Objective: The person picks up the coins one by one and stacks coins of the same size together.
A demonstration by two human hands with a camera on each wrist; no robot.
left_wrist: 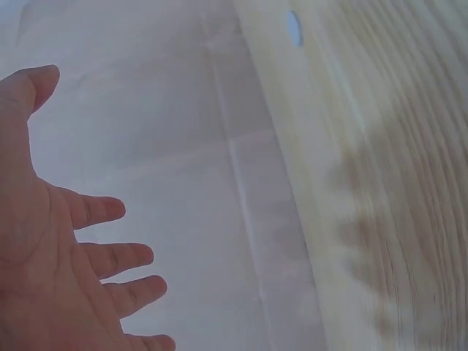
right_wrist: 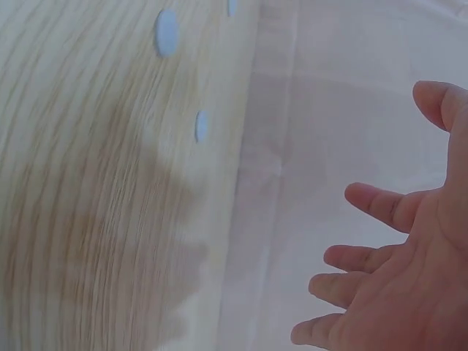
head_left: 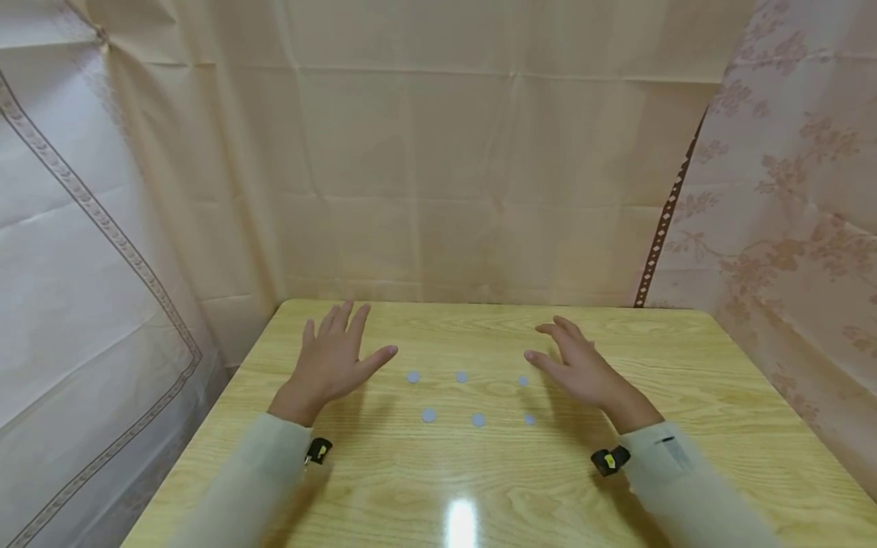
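From my remote station I see six small pale discs (head_left: 478, 420) in two rows of three on the wood-grain table (head_left: 397, 487), presumably spaced so each stays separately reachable. I see the left hand (head_left: 330, 367) at their nine o'clock and the right hand (head_left: 585, 373) at three, fingers spread, gripping nothing, seemingly raised to leave the discs uncovered.
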